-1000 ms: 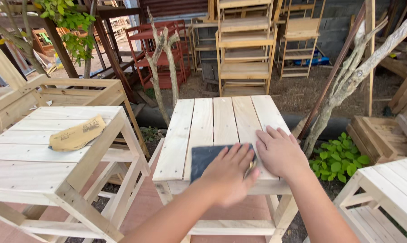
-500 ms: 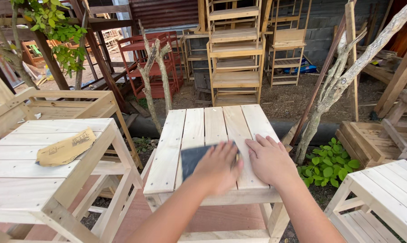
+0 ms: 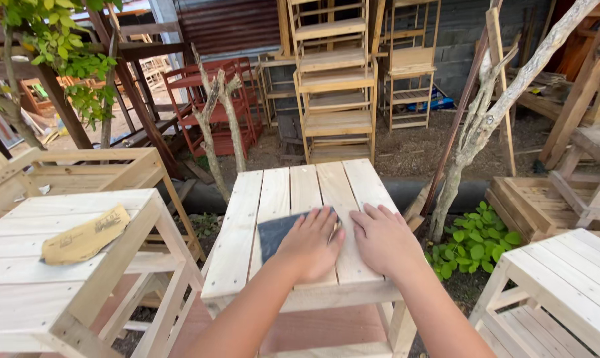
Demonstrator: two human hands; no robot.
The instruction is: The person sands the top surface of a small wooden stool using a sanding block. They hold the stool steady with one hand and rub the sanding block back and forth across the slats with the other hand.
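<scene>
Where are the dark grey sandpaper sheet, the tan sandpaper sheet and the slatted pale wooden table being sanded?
dark grey sandpaper sheet (image 3: 273, 233), head view, bare part left of the hand.
tan sandpaper sheet (image 3: 84, 236), head view, its middle.
slatted pale wooden table (image 3: 336, 179), head view, far slat.

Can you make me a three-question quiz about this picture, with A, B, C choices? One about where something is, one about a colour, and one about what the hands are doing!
1. Where does the tan sandpaper sheet lie?
A. On the left table
B. On the ground
C. On the tall shelves

2. What colour is the sheet under the left hand?
A. Red
B. Dark grey
C. Yellow

3. How is the right hand?
A. Closed in a fist
B. Lifted in the air
C. Flat on the slatted table

Answers: 1 A, it rests on the left tabletop. 2 B, the sheet looks dark grey. 3 C, fingers spread on the slats.
</scene>
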